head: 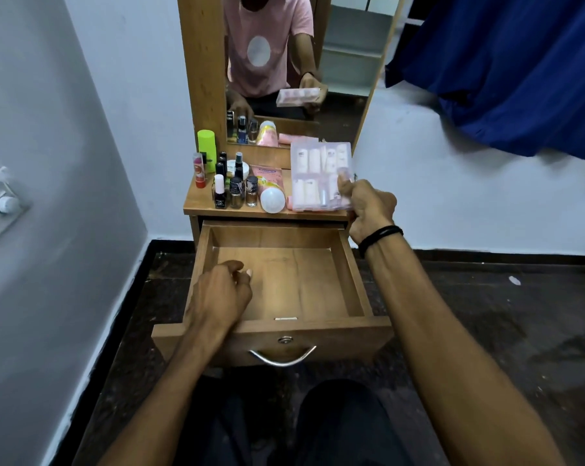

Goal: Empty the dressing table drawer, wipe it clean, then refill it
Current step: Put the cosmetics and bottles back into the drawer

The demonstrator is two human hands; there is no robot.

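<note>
Drawer (294, 287) stands pulled out directly beneath the left hand (217, 294), whose fingers hang loosely curled holding nothing, while the right hand (368, 206), farther forward, grips a clear compartment box (314, 176).

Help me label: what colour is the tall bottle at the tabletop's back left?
The tall plastic bottle is lime green, head view.

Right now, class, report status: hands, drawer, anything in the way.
Left hand empty over drawer. Right hand grips clear compartment box at tabletop. Drawer open, looks emptied. Nothing blocking.
</note>
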